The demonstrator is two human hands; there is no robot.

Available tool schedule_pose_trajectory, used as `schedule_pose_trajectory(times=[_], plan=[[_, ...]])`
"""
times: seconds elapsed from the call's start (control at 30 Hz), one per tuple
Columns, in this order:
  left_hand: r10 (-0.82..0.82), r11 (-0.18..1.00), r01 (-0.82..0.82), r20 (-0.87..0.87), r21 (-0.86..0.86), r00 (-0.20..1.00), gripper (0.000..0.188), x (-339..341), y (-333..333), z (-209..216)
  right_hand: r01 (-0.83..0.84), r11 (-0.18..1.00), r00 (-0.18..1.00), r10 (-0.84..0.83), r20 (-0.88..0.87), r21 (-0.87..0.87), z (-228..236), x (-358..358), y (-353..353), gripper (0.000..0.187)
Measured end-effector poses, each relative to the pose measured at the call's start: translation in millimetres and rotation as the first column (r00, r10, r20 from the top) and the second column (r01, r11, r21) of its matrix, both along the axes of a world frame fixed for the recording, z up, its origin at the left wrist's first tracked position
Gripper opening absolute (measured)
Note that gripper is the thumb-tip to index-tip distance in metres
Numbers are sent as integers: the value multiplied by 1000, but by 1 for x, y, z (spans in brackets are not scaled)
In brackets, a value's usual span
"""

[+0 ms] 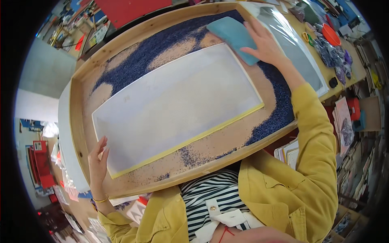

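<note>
A shallow wooden tray [75,121] in front of me holds dark blue grains [137,60], heaped along its far side and down the right. A white rectangular sheet [174,105] with a yellow strip on its near edge lies inside. My right hand [265,44] grips a flat, teal, rounded-corner piece [233,36], thumb on its upper face, at the sheet's far right corner. Whether it is a scraper or a pad, I cannot tell. At the sheet's left edge is my left hand [98,162], thumb and fingers apart, holding nothing visible; I cannot tell whether it touches the sheet.
To the right, a table [312,38] carries a clear plastic sheet [289,36], a red-orange round item [331,35] and bagged dark material [326,52]. A red panel [129,10] stands beyond the tray. Shelves with stacked papers [352,170] line the right side.
</note>
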State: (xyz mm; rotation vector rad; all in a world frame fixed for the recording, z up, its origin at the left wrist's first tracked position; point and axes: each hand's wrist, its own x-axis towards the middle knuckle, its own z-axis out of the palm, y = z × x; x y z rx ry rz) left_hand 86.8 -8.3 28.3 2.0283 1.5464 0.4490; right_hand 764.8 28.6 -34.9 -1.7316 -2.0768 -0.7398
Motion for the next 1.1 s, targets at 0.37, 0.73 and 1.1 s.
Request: schedule_pose_trajectory(times=[0.37, 0.73, 1.1], plan=[[379, 909, -210, -506, 359, 774, 93, -223, -64, -17, 202, 957, 964, -232, -131, -209, -20, -19, -16, 66], [278, 961, -198, -631, 195, 724, 62, -259, -72, -85, 271, 961, 942, -277, -189, -61, -49, 14, 51, 64], [431, 898, -429, 6, -98, 902, 54, -259, -69, -75, -42, 927, 729, -226, -646, -372, -35, 48, 178, 41]])
